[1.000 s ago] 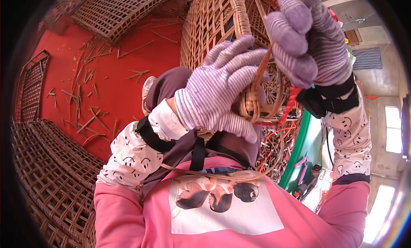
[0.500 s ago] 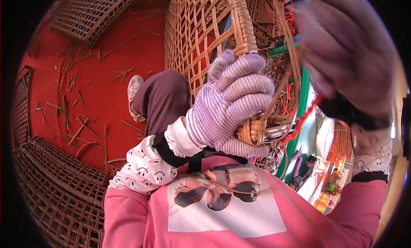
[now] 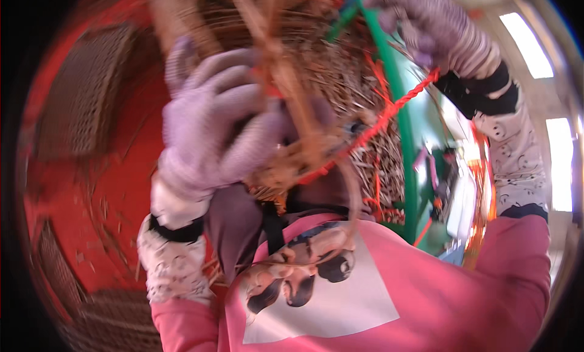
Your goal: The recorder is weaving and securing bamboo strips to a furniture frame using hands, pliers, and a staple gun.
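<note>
My left hand (image 3: pixel 222 118), in a purple and white striped knit glove, is closed around the edge of a brown woven wicker piece (image 3: pixel 289 87) held before me; motion blurs both. At the upper right is my right hand (image 3: pixel 441 33) in a matching glove, its fingers curled. What those fingers pinch is too small to make out, though a thin strand shows near them. A red twisted cord (image 3: pixel 389 113) runs from the heel of the right hand down to the wicker piece. One pale, thin cane strand (image 3: pixel 354 197) loops down from the wicker over my pink top.
Dark woven panels (image 3: pixel 82 93) lie on the red floor (image 3: pixel 137 230) at the left, among cane scraps. Many cut cane pieces (image 3: pixel 380 148) are heaped beside a green edge (image 3: pixel 395 109). Tools with dark and purple handles (image 3: pixel 433 172) lie to its right.
My view has swung, and the wicker piece has tilted and turned with my left hand. My right hand now shows higher and sharper, and the red cord stretches longer between it and the wicker.
</note>
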